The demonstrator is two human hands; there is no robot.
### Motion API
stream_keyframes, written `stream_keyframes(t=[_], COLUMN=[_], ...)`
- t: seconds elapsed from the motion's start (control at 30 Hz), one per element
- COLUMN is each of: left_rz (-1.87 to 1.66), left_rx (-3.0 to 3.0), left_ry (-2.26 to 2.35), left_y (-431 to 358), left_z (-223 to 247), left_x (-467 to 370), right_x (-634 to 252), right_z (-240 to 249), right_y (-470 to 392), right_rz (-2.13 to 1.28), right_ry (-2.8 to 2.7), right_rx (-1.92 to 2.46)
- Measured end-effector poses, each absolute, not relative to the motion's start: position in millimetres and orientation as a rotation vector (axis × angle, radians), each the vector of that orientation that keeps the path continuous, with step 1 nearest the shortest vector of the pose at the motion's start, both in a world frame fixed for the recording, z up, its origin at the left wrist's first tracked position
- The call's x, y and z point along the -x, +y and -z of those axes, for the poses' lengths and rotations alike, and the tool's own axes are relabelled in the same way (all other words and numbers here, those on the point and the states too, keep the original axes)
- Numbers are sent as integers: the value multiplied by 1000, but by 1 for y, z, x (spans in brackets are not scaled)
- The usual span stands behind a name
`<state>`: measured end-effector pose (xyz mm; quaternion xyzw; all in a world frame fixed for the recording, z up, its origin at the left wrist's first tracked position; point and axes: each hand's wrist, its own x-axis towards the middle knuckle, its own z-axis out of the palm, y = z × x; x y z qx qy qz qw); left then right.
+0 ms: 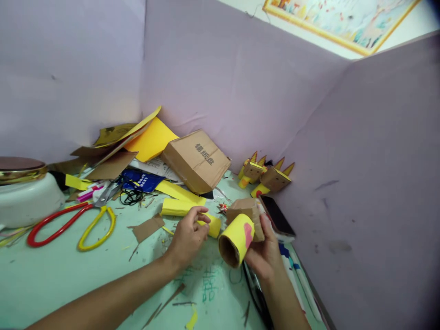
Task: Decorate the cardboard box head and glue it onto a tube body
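In my right hand (264,250) is a cardboard craft figure: a yellow-covered tube (239,236) with a pink patch, joined to a small brown cardboard box (248,208). The tube's open brown end faces me. My left hand (190,233) hovers left of the tube, fingers loosely bent and apart, with nothing visible in it. Behind it lies a long yellow paper roll (177,207), partly covered by the fingers; whether they touch it I cannot tell. A brown cardboard scrap (148,228) lies further left.
Scissors (68,222) with red and yellow handles lie at left beside a white round container (25,201). Behind are a brown box (197,160) and yellow sheets (153,140). Two finished-looking cardboard figures (271,181) and a phone (277,215) are at right, near the purple wall (371,160).
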<state>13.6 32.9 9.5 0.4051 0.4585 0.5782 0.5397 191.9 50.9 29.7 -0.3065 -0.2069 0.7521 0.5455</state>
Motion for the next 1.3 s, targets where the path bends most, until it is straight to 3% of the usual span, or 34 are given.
stream_keyframes(t=[0.13, 0.53, 0.87, 1.3], left_rz=[-1369, -1191, -1131, -1124], left_rx=[-1027, -1349, -1452, -1418], left_ry=[1082, 1048, 875, 934], left_y=[36, 36, 36, 39], left_z=[-16, -11, 18, 20], left_x=[-7, -5, -32, -33], right_x=[-188, -196, -196, -190], right_z=[-27, -29, -23, -18], right_y=[46, 49, 45, 47], right_rz=[-1892, -1269, -939, -1096], right_ry=[-533, -1006, -1555, -1465], right_rx=[762, 651, 947, 933])
